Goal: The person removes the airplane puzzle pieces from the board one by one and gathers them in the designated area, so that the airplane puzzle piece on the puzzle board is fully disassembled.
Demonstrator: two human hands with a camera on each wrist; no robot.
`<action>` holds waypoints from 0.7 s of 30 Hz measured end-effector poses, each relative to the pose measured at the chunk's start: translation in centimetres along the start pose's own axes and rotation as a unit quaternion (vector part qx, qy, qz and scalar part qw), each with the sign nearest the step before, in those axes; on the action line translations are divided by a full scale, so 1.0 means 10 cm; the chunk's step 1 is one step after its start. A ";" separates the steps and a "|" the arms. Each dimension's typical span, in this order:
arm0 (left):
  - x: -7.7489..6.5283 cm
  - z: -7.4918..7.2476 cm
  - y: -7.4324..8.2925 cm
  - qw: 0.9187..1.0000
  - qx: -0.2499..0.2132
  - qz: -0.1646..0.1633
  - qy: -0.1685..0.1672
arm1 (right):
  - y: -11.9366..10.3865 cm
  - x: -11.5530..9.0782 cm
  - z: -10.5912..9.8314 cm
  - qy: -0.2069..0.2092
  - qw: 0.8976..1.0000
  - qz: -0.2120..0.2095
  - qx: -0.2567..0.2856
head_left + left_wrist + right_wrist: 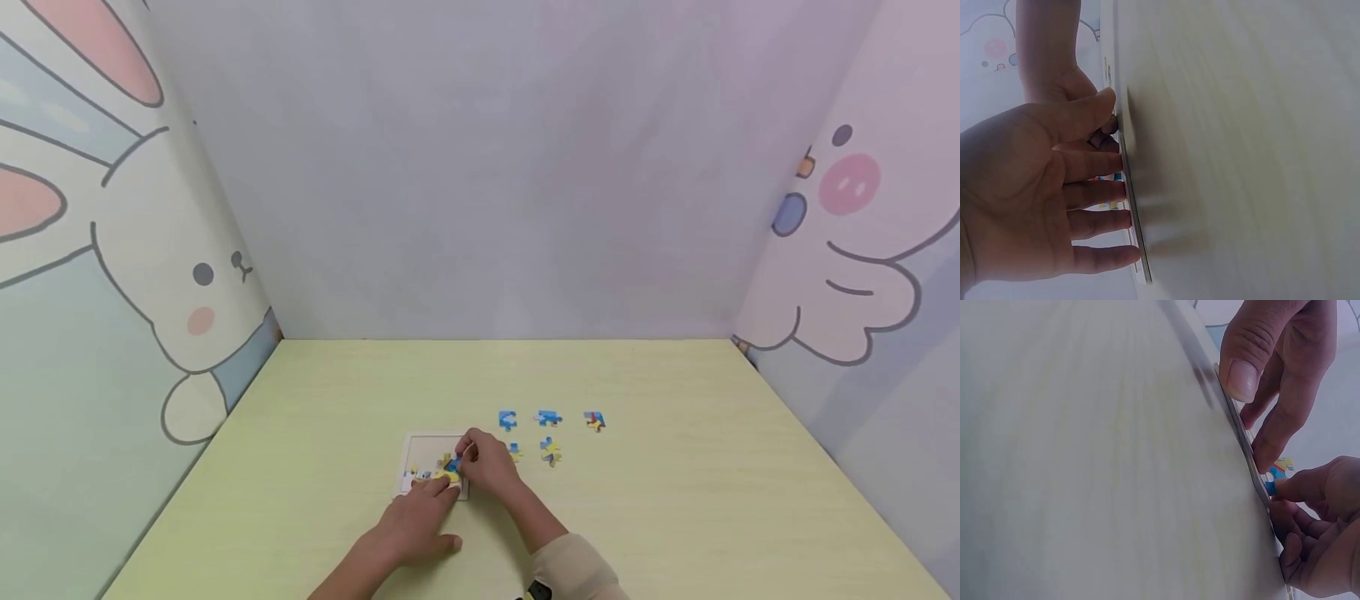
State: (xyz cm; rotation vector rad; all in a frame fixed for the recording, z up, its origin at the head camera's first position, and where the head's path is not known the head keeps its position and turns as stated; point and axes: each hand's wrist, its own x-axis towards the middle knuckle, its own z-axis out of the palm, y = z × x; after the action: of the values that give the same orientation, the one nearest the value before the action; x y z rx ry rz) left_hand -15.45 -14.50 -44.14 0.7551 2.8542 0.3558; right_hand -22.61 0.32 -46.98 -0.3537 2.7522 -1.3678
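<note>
A jigsaw puzzle board (420,442) with a pale frame lies on the table, several colourful pieces set along its lower part. My left hand (420,521) presses on its near edge with extended fingers, which also show along the board's edge in the left wrist view. At the board's right side, my right hand (487,462) bends over a blue puzzle piece (453,466), pinching it between thumb and index finger. The index fingertip meets that piece (1275,486) in the right wrist view, while the other fingers curl below. My right hand covers part of the frame.
Loose puzzle pieces lie right of the board: a blue one (507,420), another blue one (548,418), one with red and yellow (595,421), and a yellow group (551,451). Another piece (514,451) sits beside my right hand. A grey wall (480,183) stands behind the table.
</note>
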 end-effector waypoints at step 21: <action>-0.01 -0.03 0.05 1.000 0.007 0.006 0.010 | -0.03 -0.03 -0.05 0.011 0.999 -0.008 0.043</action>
State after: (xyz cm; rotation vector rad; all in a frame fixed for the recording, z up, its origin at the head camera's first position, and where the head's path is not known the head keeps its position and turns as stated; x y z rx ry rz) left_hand -15.19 -14.19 -43.69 0.7759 2.8759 0.3470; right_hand -22.31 0.63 -46.49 -0.3600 2.7029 -1.4980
